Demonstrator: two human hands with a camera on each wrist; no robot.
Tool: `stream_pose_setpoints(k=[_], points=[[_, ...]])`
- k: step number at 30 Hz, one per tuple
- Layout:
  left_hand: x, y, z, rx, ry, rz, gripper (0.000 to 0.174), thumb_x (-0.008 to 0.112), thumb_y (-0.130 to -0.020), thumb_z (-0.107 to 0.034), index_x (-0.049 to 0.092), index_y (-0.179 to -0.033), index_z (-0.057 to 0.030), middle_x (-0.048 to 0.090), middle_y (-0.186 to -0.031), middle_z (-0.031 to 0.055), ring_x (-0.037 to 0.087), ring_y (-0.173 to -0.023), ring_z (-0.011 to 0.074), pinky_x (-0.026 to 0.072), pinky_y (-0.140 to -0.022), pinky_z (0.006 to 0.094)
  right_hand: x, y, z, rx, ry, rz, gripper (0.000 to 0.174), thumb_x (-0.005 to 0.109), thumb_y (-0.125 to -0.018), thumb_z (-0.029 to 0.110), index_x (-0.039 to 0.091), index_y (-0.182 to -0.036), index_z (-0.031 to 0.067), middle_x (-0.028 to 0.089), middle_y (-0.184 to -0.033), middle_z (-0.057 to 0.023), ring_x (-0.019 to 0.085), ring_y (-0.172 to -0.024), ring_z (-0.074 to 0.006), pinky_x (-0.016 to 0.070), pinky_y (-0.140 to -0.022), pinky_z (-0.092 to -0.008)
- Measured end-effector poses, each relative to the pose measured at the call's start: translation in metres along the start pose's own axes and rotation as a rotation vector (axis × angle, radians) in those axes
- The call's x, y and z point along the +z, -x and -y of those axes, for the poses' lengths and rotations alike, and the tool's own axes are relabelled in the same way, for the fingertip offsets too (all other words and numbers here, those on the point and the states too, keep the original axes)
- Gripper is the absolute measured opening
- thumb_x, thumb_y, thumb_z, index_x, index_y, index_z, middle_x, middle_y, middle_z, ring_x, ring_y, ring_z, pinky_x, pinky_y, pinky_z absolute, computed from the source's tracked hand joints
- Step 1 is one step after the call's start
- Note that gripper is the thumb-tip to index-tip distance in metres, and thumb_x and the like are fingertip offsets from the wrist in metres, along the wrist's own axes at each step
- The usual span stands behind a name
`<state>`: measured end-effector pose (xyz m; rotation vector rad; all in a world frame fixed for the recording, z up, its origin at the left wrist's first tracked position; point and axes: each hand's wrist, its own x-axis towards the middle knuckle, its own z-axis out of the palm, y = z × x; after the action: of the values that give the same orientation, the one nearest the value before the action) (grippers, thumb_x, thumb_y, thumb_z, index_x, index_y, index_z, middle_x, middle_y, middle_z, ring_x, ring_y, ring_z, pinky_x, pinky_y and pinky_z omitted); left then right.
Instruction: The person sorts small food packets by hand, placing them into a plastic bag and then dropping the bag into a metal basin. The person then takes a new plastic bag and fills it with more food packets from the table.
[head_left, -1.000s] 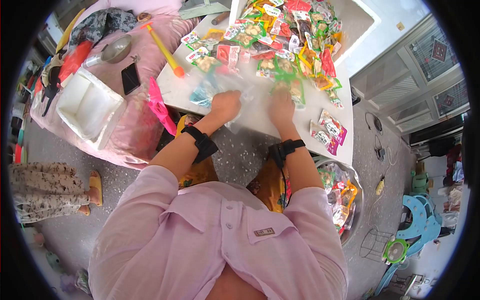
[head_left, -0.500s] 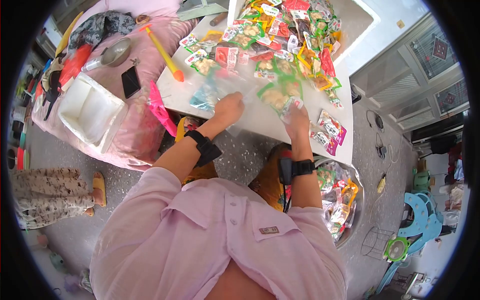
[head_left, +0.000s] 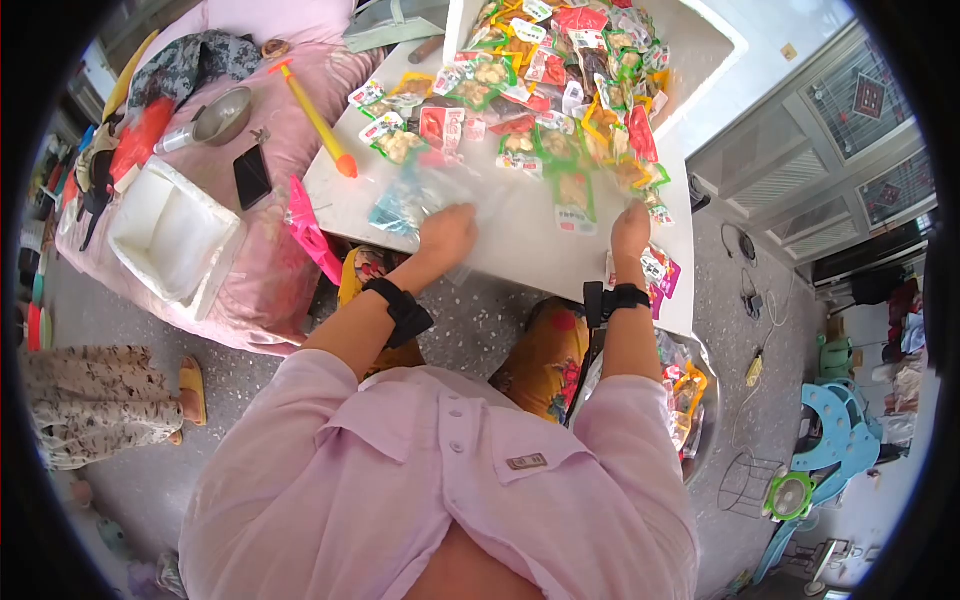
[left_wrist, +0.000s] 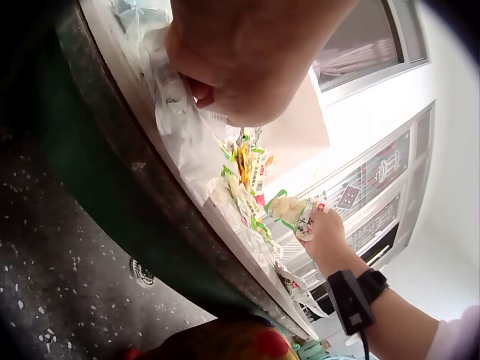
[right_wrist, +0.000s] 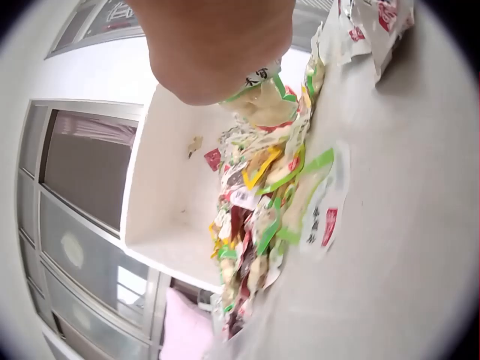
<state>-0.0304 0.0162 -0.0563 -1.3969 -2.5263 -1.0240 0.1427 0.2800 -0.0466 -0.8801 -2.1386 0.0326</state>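
Observation:
My left hand (head_left: 447, 240) grips a clear plastic bag (left_wrist: 184, 142) over the table's front edge. Beside it on the table is a crumpled clear-and-blue plastic bag (head_left: 397, 200). Farther right, my right hand (head_left: 630, 235) pinches one end of a green-edged snack packet (left_wrist: 289, 210) with pale pieces inside, raised above the tabletop in the left wrist view. Another green-edged packet (right_wrist: 322, 202) lies flat on the table between the hands, apart from both. The fingers of the right hand are largely hidden in its own wrist view.
A heap of mixed snack packets (head_left: 520, 70) spills from a white foam box (head_left: 700, 60) onto the table. Red-and-purple packets (head_left: 660, 270) lie at the right edge, above a metal basin (head_left: 708, 420) of packets. A yellow toy pump (head_left: 310, 115) rests at the left.
My right hand has come out of the heap and moved right, carrying a green-edged packet. Another green-edged packet now lies between the hands. My left hand stays nearly in place with the bag.

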Motion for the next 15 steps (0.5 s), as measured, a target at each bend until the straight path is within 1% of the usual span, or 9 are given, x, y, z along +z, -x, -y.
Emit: stream_pose_setpoints(k=[3, 4, 5, 7, 10, 13, 15], points=[[0.000, -0.001, 0.000, 0.007, 0.014, -0.013, 0.009, 0.045, -0.070, -0.012, 0.049, -0.074, -0.0047, 0.053, -0.073, 0.0129, 0.053, -0.068, 0.0311, 0.0415, -0.058, 0.0407, 0.017, 0.014, -0.008, -0.151, 0.026, 0.052, 0.012, 0.045, -0.069, 0.002, 0.051, -0.079, 0.0035, 0.053, -0.080, -0.0136, 0.049, -0.081, -0.0312, 0.0408, -0.071, -0.0392], [0.000, -0.001, 0.001, 0.005, 0.009, -0.010, 0.009, 0.046, -0.070, -0.012, 0.049, -0.074, -0.0049, 0.054, -0.073, 0.0129, 0.053, -0.068, 0.0312, 0.0415, -0.058, 0.0408, 0.022, 0.015, -0.011, -0.134, 0.068, 0.136, 0.015, 0.046, -0.068, 0.005, 0.053, -0.082, 0.0062, 0.054, -0.087, -0.0099, 0.048, -0.091, -0.0289, 0.0410, -0.073, -0.0403], [0.001, 0.002, 0.001, 0.002, 0.005, -0.001, 0.009, 0.046, -0.070, -0.012, 0.049, -0.075, -0.0051, 0.054, -0.073, 0.0129, 0.053, -0.068, 0.0313, 0.0416, -0.058, 0.0409, 0.027, 0.018, -0.014, -0.123, 0.126, 0.197, 0.016, 0.047, -0.067, 0.006, 0.053, -0.082, 0.0061, 0.053, -0.090, -0.0094, 0.047, -0.093, -0.0289, 0.0400, -0.074, -0.0418], [-0.001, 0.003, -0.001, -0.003, -0.012, 0.008, 0.011, 0.046, -0.070, -0.012, 0.050, -0.078, -0.0059, 0.054, -0.074, 0.0129, 0.053, -0.068, 0.0314, 0.0418, -0.059, 0.0407, 0.024, 0.018, -0.002, -0.098, 0.242, 0.321, 0.018, 0.049, -0.067, 0.009, 0.053, -0.084, 0.0061, 0.052, -0.096, -0.0083, 0.044, -0.099, -0.0289, 0.0380, -0.076, -0.0450], [-0.004, 0.001, -0.002, -0.007, -0.010, 0.021, 0.015, 0.046, -0.071, -0.012, 0.052, -0.083, -0.0070, 0.054, -0.075, 0.0130, 0.053, -0.069, 0.0315, 0.0421, -0.059, 0.0404, 0.011, 0.013, 0.023, -0.080, 0.253, 0.420, 0.027, 0.055, -0.066, 0.020, 0.052, -0.089, 0.0061, 0.050, -0.102, -0.0088, 0.042, -0.102, -0.0285, 0.0343, -0.080, -0.0478], [-0.003, 0.001, -0.001, -0.009, 0.002, 0.028, 0.018, 0.045, -0.071, -0.012, 0.053, -0.086, -0.0075, 0.055, -0.076, 0.0132, 0.053, -0.070, 0.0314, 0.0423, -0.060, 0.0401, 0.013, 0.020, 0.049, -0.192, 0.081, 0.375, 0.042, 0.060, -0.064, 0.030, 0.049, -0.096, 0.0054, 0.049, -0.102, -0.0119, 0.041, -0.103, -0.0288, 0.0316, -0.084, -0.0468], [-0.002, 0.001, 0.000, -0.010, 0.008, 0.021, 0.018, 0.045, -0.071, -0.012, 0.053, -0.087, -0.0075, 0.055, -0.076, 0.0133, 0.053, -0.070, 0.0314, 0.0423, -0.060, 0.0401, 0.013, 0.024, 0.061, -0.099, 0.092, 0.466, 0.049, 0.061, -0.062, 0.034, 0.047, -0.099, 0.0050, 0.049, -0.102, -0.0131, 0.042, -0.102, -0.0292, 0.0323, -0.084, -0.0464]])
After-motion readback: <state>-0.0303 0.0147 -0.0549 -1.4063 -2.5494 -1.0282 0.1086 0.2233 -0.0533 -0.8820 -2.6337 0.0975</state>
